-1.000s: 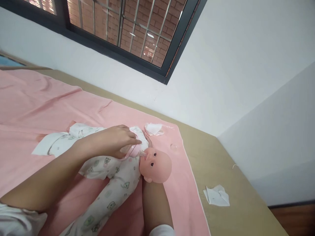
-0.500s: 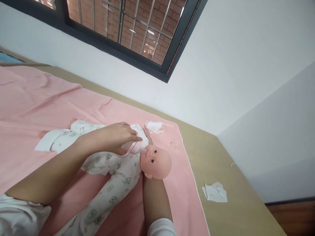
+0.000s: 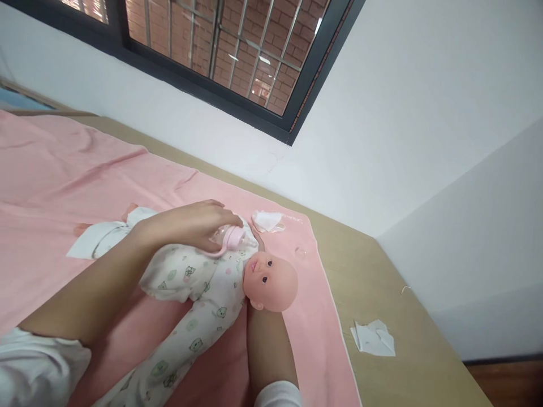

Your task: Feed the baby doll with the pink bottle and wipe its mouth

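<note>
My left hand is closed around a clear baby bottle with a pink collar and pink handle. Its teat points toward the baby doll's face, a short gap from the mouth. The doll lies on its back in white clothes with green animal prints. My right forearm passes under the doll's head and neck, and the hand beyond is hidden. A narrow skin-coloured strip shows past the doll's far shoulder; I cannot tell whether it is my fingers or the doll's arm.
A pink blanket covers much of the tan surface. By the doll's shoulder lies a white tissue with a clear piece; a small clear ring sits nearby. Folded white paper lies at right. A barred window is behind.
My left hand has drawn the bottle back from the doll's mouth toward its chest; the teat was at the lips before. My right forearm stays under the head. The view has shifted slightly.
</note>
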Motion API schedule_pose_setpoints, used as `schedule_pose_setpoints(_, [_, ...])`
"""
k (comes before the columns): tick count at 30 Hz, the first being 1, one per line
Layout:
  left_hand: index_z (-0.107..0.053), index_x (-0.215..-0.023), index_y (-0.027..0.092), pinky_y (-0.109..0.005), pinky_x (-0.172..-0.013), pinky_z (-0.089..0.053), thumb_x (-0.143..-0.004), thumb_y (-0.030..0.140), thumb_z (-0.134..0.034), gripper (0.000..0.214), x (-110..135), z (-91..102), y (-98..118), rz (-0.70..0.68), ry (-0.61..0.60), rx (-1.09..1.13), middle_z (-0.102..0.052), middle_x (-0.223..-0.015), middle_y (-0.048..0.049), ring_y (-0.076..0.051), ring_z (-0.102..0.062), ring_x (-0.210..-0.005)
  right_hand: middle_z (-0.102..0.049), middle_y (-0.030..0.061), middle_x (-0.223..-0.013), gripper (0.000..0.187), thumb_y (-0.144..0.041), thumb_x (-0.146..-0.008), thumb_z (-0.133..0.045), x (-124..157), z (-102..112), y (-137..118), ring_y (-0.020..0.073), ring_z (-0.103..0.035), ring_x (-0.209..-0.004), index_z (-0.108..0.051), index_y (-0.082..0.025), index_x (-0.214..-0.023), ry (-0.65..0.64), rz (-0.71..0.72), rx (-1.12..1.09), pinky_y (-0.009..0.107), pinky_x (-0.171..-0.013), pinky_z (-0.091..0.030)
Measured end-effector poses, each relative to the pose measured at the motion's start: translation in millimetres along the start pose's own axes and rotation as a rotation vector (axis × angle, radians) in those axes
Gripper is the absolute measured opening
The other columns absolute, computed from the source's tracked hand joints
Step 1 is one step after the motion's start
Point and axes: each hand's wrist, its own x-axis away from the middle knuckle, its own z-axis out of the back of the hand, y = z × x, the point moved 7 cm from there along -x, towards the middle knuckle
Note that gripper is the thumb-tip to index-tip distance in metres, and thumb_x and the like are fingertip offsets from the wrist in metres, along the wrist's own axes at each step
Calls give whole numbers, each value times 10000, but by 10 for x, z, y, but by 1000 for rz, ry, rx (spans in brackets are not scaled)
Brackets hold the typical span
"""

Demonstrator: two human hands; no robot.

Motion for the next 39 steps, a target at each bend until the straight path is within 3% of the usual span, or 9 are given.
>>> schedule_pose_setpoints(2, [-576,-1187,232,-310,-831,-425,-743,321,-592,453,-21,43,-194,79,9,22,-671,-1015,-55,-265,-592,-996,-724,121,-1015,407,111,-288,-704,53,53,98,437,-464,-1294,-626,-240,-478,-35,-86,211,521,-1072,-315])
schedule_pose_setpoints(6, [-514,-1240,179,-306,-806,-423,-740,417,-583,558,-26,109,-650,285,132,53,-646,-1043,-94,-280,-581,-1003,-720,117,-1044,485,179,-202,-656,67,-77,12,440,-493,-1269,-613,-207,-492,-180,127,532,561,-1035,-314])
schedule_pose_setpoints(10, [-462,-1330,194,-296,-754,-420,-722,349,-561,635,24,65,-1042,461,255,86,-653,-1123,-92,-285,-598,-1007,-741,65,-923,357,27,-271,-765,-17,-360,-234,352,-664,-1068,-610,-229,-467,-321,440,91,467,-921,-455])
schedule_pose_setpoints(15, [-486,-1210,185,-298,-717,-417,-700,277,-529,519,77,-139,-1431,587,291,129,-650,-1147,-105,-286,-620,-994,-734,56,-778,228,-246,-421,-809,-205,-331,-341,295,-725,-856,-585,-287,-417,-94,512,-371,387,-696,-560])
schedule_pose_setpoints(25, [-502,-1085,179,-304,-701,-434,-591,247,-578,505,61,-601,-1924,708,325,205,-671,-975,-73,-293,-624,-920,-644,61,-516,411,49,-147,-722,-160,-661,-360,393,-686,-704,-431,-235,-211,-190,620,731,504,-658,-506])
schedule_pose_setpoints(30, [-522,-1084,196,-307,-738,-447,-589,253,-607,505,-2,-737,-1981,684,317,239,-682,-993,-62,-286,-633,-933,-547,27,-433,476,13,-172,-758,-216,-908,-658,357,-667,-701,-371,-264,-193,-364,915,157,445,-589,-491])
schedule_pose_setpoints(33, [-515,-1141,191,-313,-756,-455,-597,262,-614,557,-10,-787,-2020,695,323,255,-683,-1029,-77,-294,-632,-961,-582,55,-528,454,-151,-246,-834,-427,-942,-673,371,-662,-836,-404,-296,-256,-348,743,-179,451,-634,-517])
schedule_pose_setpoints(36, [-486,-1220,160,-317,-758,-465,-615,258,-596,622,6,-813,-2054,709,332,273,-682,-1041,-101,-300,-636,-969,-584,77,-592,414,-295,-353,-819,-638,-808,-478,414,-607,-1039,-408,-314,-312,-58,379,-414,520,-817,-512])
schedule_pose_setpoints(39, [-440,-1301,134,-310,-764,-477,-632,254,-578,693,38,-815,-2052,719,343,299,-682,-1053,-111,-291,-644,-970,-549,81,-579,454,-192,-360,-799,-671,-744,-332,481,-505,-1181,-365,-317,-317,86,173,-495,615,-967,-402])
